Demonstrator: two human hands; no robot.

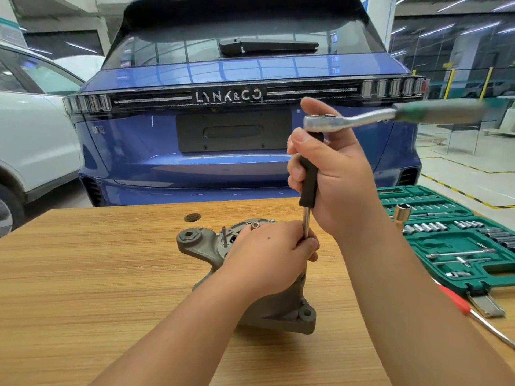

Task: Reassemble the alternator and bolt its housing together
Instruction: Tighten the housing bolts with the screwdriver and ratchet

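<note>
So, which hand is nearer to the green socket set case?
Right. The right hand grips the black driver handle above the alternator, toward the green socket set case. The left hand rests on the alternator, farther left.

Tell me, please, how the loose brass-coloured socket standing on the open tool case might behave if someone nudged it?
The socket stands upright on one end on the green tool case, not seated in a slot, so it would probably tip easily. Being a smooth cylinder, it would likely roll once down. It looks like solid metal, so probably stiff and heavy for its size.
</note>
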